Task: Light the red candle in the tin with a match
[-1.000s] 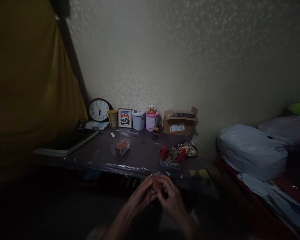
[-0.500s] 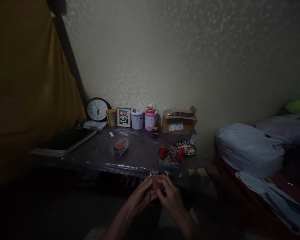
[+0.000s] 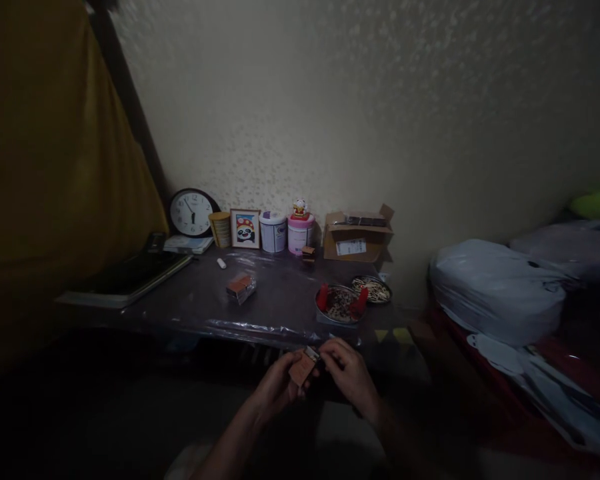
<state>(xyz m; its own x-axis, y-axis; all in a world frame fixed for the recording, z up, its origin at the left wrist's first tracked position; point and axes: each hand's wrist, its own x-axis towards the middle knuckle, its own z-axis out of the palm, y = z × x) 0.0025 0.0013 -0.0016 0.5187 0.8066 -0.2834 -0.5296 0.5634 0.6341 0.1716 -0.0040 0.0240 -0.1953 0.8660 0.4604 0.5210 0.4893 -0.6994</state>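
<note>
My left hand holds a small brown matchbox, its tray partly slid out at the upper right end. The fingers of my right hand are pinched together at that end; whether they grip the tray or a match is too dark to see. Just beyond my hands stands a round tin of dark-tipped bits, with red pieces at both sides of its rim. Behind it lies a round lid full of pale matchsticks. A clear-wrapped pack of matchboxes sits on the table to the left.
Along the back of the dark plastic-covered table stand a clock, a framed panda picture, two tubs and a cardboard box. A laptop-like flat thing lies left. White bags are piled right.
The matchbox has tilted over to the right in my left hand, showing its broad face. My right hand has shifted from the box's side to its open end.
</note>
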